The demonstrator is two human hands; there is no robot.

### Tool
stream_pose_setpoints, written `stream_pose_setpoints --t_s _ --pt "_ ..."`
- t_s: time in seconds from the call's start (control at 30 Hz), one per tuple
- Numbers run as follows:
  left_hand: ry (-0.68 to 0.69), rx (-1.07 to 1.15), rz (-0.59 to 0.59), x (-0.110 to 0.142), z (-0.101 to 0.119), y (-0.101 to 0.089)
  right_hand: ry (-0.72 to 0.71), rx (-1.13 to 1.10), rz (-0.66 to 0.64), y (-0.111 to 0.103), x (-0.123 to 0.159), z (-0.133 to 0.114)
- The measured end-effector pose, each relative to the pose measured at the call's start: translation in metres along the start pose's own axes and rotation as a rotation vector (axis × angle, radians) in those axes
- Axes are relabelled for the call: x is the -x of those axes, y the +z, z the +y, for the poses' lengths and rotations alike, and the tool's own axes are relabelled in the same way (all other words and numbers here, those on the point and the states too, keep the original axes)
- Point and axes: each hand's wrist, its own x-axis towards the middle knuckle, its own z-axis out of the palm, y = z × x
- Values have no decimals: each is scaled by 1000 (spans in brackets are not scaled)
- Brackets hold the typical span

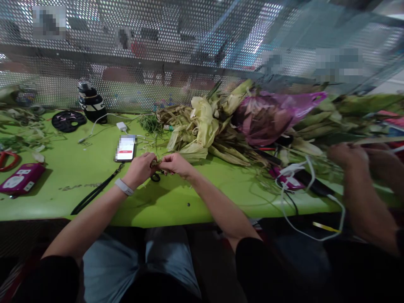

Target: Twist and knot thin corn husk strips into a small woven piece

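A small brownish-green bit of plant material [154, 163] sits between my two hands, just above the bright green surface [202, 195], too small and covered for me to tell its exact shape. My left hand [143, 168] has its fingers curled together on it, and my right hand [174, 164] pinches at it with thumb and forefinger, the fingertips of both nearly meeting. A pale grey band [124, 187] circles my left wrist. Just below my fingers lies a black ring-shaped loop [155, 177]. Near my left hand, on its far side, is a lit phone with a white screen [126, 149], and a black braided-looking strap [94, 192] stretches from near its lower end. Beyond my right hand spreads a heap of pale green and tan corn husks [203, 126], with a translucent purple plastic bag [268, 120] against its right side. Farther left stand a black bottle with a pale band [91, 103] and, beside it, a flat black disc with holes [68, 121]; a magenta box with a white front [22, 179] lies nearer. Off to my right, another person's hands [347, 155] are over more greenery.
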Motion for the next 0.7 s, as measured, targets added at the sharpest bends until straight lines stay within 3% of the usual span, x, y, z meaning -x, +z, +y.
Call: stream_pose_setpoints --t_s 0.3,0.47,0.57,0.7 --pt "59 56 -8 2 0 2 -30 52 68 8 -1 4" --pt "23 110 18 -1 -1 4 -62 18 -16 3 0 4" --pt "-17 217 25 -3 -2 4 -79 14 35 -3 -1 2" --pt "-94 501 -73 -5 -3 3 -90 -1 101 -8 -3 1"
